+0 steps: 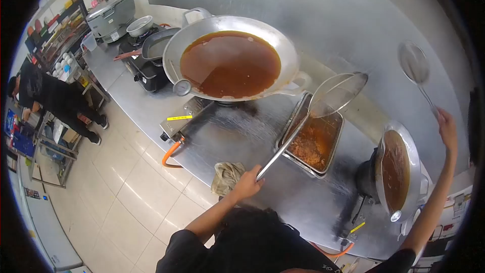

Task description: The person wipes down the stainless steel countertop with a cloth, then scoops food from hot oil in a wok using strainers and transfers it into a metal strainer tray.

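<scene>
My left hand (247, 184) is closed round the handle of a large wire skimmer (337, 94), whose round mesh basket tilts over a metal tray (329, 164) holding brown crumbs in oil. Raised at the right, my right hand (447, 130) grips the long handle of a smaller mesh strainer (414, 62), its head up near the steel wall. Below that hand stands a wok (415, 172) of brown oil with a dial thermometer (395, 216) at its rim. Beyond the tray sits a bigger wok (288, 53), also holding brown oil, with another thermometer (182, 87).
A crumpled cloth (227, 178) lies at the counter's front edge. Orange hoses (172, 155) run to the burners. A frying pan (156, 45), a bowl (140, 26) and a grey rice cooker (112, 16) stand at the far left. Another person (50, 91) works beside shelving.
</scene>
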The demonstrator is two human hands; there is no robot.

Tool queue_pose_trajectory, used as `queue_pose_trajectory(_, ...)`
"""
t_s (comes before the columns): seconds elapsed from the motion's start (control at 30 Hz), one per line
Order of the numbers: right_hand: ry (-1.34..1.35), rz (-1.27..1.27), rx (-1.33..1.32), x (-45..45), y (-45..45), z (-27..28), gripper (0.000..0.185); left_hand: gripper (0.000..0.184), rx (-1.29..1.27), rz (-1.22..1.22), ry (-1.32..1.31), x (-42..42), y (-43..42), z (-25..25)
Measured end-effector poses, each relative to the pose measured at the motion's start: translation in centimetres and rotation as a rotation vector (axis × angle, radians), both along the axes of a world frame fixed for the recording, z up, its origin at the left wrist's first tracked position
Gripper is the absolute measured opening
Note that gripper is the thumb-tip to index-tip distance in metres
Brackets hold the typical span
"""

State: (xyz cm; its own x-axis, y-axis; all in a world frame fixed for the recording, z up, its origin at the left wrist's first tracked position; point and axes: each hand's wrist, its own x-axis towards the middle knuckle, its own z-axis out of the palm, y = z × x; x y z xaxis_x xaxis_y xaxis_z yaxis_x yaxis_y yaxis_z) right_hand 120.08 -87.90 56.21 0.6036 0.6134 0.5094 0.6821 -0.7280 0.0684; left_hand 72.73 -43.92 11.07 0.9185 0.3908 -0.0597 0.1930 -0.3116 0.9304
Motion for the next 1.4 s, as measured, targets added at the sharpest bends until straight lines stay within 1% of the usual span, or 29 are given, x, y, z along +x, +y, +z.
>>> queue_pose_trajectory(0.07, 0.044, 0.145, -0.048, -3.4, 13.2, 1.3, 0.033, 0.032, 0.006, 0.005, -0.032, -0.5, 0.6, -0.2)
queue_pose_trajectory(0.13, 0.075, 0.214, -0.134, -6.5, 24.1, 1.8, 0.032, 0.031, 0.024, -0.002, -0.033, -1.1, 1.1, 0.9)
queue_pose_trajectory(0.17, 0.092, 0.09, -0.189, -8.8, 28.8, 2.0, 0.033, 0.031, 0.032, -0.007, -0.034, -1.4, 1.3, 1.3)
queue_pose_trajectory(0.2, 0.102, 0.102, -0.257, -9.9, 33.2, 1.8, 0.031, 0.031, 0.034, -0.011, -0.039, -1.6, 1.5, 1.4)
queue_pose_trajectory(0.23, 0.113, 0.111, -0.327, -10.8, 37.0, 1.2, 0.03, 0.031, 0.021, -0.02, -0.037, -1.9, 1.5, 1.5)
queue_pose_trajectory(0.3, 0.029, -0.004, -0.455, -13.2, 43.6, -0.5, 0.025, 0.032, 0.005, -0.033, -0.041, -2.1, 2.0, 1.7)
queue_pose_trajectory(0.37, -0.114, 0.046, -0.526, -13.7, 47.9, -3.5, 0.022, 0.033, 0.008, -0.035, -0.067, -2.2, 2.1, 0.9)
queue_pose_trajectory(0.43, -0.275, -0.056, -0.62, -14.6, 51.8, -5.8, 0.017, 0.033, -0.007, -0.052, -0.049, -2.6, 2.3, 1.1)
queue_pose_trajectory(0.47, -0.296, -0.028, -0.631, -14.7, 53.0, -6.8, 0.017, 0.037, 0.012, -0.056, -0.008, -2.7, 2.2, 0.6)
queue_pose_trajectory(0.53, -0.337, 0.033, -0.653, -15.0, 55.4, -8.6, 0.017, 0.039, 0.006, -0.07, 0.018, -3.1, 2.4, 1.3)
queue_pose_trajectory(0.63, -0.348, 0.064, -0.788, -16.1, 57.5, -12.2, 0.013, 0.042, -0.018, -0.088, 0.025, -3.6, 2.2, 0.6)
queue_pose_trajectory(0.7, -0.205, 0.059, -0.955, -17.6, 58.8, -13.8, 0.012, 0.042, -0.055, -0.11, 0.043, -3.6, 2.5, 0.3)
queue_pose_trajectory(0.77, -0.104, 0.086, -0.977, -19.4, 59.9, -15.4, 0.02, 0.04, -0.064, -0.105, 0.02, -3.7, 2.9, 0.7)
queue_pose_trajectory(0.87, 0.017, 0.192, -1.002, -21.1, 61.6, -16.6, 0.021, 0.039, -0.079, -0.112, 0.011, -3.7, 3.4, 0.4)
queue_pose_trajectory(0.93, 0.094, 0.194, -0.992, -22.1, 62.4, -16.8, 0.019, 0.037, -0.089, -0.13, 0.029, -4.0, 4.2, 1.0)
queue_pose_trajectory(1.07, 0.198, 0.274, -0.902, -22.4, 62.7, -18.2, 0.017, 0.035, -0.103, -0.13, -0.058, -4.0, 4.3, -0.4)
queue_pose_trajectory(1.17, 0.351, 0.366, -0.827, -23.9, 62.5, -17.9, 0.024, 0.034, -0.096, -0.123, -0.072, -3.9, 4.0, -0.9)
queue_pose_trajectory(1.27, 0.524, 0.385, -0.747, -26.1, 62.2, -17.1, 0.027, 0.034, -0.09, -0.112, -0.083, -3.7, 4.1, -0.4)
queue_pose_trajectory(1.4, 0.666, 0.53, -0.581, -26.4, 61.8, -17.2, 0.027, 0.033, -0.096, -0.095, -0.062, -3.7, 4.2, -0.2)
